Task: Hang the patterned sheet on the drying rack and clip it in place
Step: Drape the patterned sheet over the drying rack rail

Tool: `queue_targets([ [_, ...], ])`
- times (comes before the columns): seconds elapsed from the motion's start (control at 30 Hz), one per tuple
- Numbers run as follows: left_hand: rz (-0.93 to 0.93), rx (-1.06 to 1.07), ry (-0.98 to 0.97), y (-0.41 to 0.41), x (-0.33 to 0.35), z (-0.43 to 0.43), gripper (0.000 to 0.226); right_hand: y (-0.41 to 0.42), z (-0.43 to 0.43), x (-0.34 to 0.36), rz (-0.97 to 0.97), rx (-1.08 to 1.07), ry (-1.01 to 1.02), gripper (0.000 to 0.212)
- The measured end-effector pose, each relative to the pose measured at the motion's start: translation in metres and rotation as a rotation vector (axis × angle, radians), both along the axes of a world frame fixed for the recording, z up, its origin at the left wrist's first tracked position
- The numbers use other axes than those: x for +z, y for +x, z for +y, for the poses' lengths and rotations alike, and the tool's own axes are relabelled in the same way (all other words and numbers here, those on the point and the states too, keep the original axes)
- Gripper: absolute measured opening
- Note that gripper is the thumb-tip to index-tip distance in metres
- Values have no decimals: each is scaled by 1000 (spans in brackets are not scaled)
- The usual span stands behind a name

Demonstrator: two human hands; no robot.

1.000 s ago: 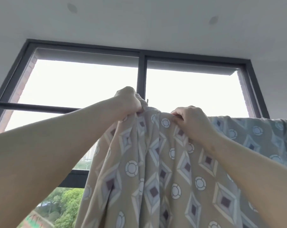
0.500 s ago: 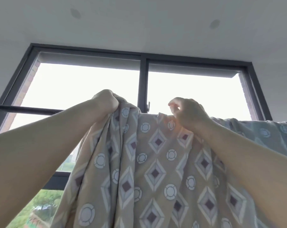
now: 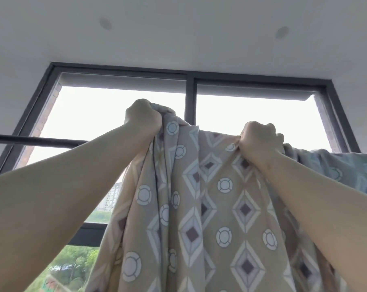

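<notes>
Room: white ceiling (image 3: 199, 28), one dark-framed window (image 3: 190, 98), one rod (image 3: 41, 140). One patterned sheet (image 3: 210, 207); left hand (image 3: 142, 119), right hand (image 3: 260, 142), fingers of both clamped on its top edge.

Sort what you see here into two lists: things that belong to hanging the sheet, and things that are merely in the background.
Part of the job:
patterned sheet
drying rack bar
left hand
right hand

Background only:
window frame
ceiling
distant buildings
trees

No clips are visible.
</notes>
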State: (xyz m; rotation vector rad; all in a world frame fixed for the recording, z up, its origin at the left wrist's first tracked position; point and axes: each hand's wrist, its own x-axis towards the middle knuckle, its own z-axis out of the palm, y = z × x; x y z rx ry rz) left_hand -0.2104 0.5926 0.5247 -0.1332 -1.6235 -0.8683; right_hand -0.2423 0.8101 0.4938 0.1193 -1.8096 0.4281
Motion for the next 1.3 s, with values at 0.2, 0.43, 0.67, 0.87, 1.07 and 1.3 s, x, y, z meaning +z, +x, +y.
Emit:
queue_targets([
  [0.2,-9,-18,-77,-6,-16,3,18,5,-33,-5,-91,461,310,22],
  [0.43,107,-201,93,1,3,-24,40,-2,-18,4,86,110,178,17],
  [0.67,-214,80,-3,-8,-5,-43,27,9,-30,-7,-59,259,279,23],
  [0.87,-114,138,19,0,-16,-31,26,12,-39,-8,-138,403,329,26],
  [1.07,-194,287,57,15,-18,-49,30,8,-31,-13,-158,401,230,31],
  [1.3,-271,395,-471,13,-41,-22,39,9,-32,-14,-162,425,217,27],
])
